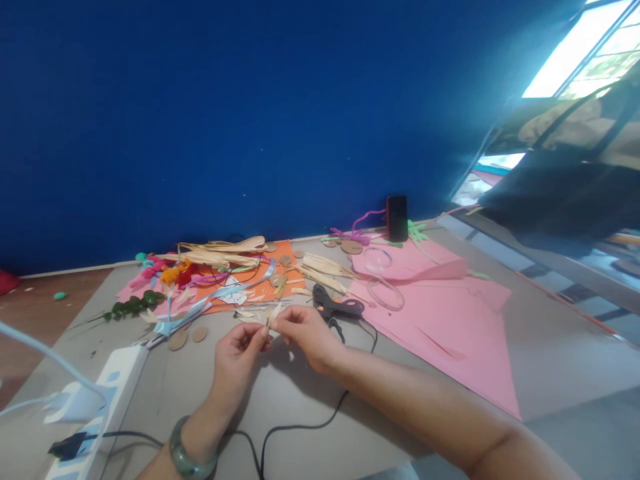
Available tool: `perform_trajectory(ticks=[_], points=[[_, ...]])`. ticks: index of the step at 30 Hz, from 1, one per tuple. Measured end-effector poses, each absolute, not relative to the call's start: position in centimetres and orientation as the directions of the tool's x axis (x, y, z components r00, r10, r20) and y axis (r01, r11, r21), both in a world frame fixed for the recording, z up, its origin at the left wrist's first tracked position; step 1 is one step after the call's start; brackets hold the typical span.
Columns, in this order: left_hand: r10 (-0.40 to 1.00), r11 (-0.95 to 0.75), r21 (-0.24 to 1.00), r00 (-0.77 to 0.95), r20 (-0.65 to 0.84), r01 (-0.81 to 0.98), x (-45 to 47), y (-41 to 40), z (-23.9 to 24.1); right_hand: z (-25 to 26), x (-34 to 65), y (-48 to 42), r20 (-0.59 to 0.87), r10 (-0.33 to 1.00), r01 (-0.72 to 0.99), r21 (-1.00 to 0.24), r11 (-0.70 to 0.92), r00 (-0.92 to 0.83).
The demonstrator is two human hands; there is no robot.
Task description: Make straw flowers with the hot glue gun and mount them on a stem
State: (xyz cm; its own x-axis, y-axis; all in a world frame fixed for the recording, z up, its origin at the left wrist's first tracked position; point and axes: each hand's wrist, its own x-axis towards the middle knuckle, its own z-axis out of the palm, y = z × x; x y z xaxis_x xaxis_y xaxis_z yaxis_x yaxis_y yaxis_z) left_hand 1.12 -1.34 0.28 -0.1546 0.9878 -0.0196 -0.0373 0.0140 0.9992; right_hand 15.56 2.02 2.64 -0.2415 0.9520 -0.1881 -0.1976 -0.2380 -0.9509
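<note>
My left hand (pixel 239 357) and my right hand (pixel 311 339) meet above the grey table, fingertips pinched together. Between them is a small piece of pale husk-like strip (pixel 273 313), whose lower end the fingers hide. Just beyond the right hand lies a black glue gun (pixel 337 307), its cord running under the forearm. Thin pale strips (pixel 250 313) lie close behind the left fingers. Round cardboard-coloured discs (pixel 177 340) rest to the left of that hand.
At left stands a white power strip (pixel 117 380) with plugs. Orange paper (pixel 215 303) bears ribbons and dried husk bundles (pixel 225 252). Pink sheets (pixel 440 327) cover the right side. A dark phone (pixel 397 219) leans on the blue wall (pixel 300 120). A dark bag (pixel 540 193) is at far right.
</note>
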Motion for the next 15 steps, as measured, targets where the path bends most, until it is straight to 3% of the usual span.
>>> perform_trajectory(ticks=[15], points=[[0.986, 0.003, 0.999, -0.167, -0.010, -0.043, 1.28, -1.36, 0.48, 2.69, 15.57, 2.05, -0.208, 0.943, -0.220, -0.938, -0.267, -0.260]])
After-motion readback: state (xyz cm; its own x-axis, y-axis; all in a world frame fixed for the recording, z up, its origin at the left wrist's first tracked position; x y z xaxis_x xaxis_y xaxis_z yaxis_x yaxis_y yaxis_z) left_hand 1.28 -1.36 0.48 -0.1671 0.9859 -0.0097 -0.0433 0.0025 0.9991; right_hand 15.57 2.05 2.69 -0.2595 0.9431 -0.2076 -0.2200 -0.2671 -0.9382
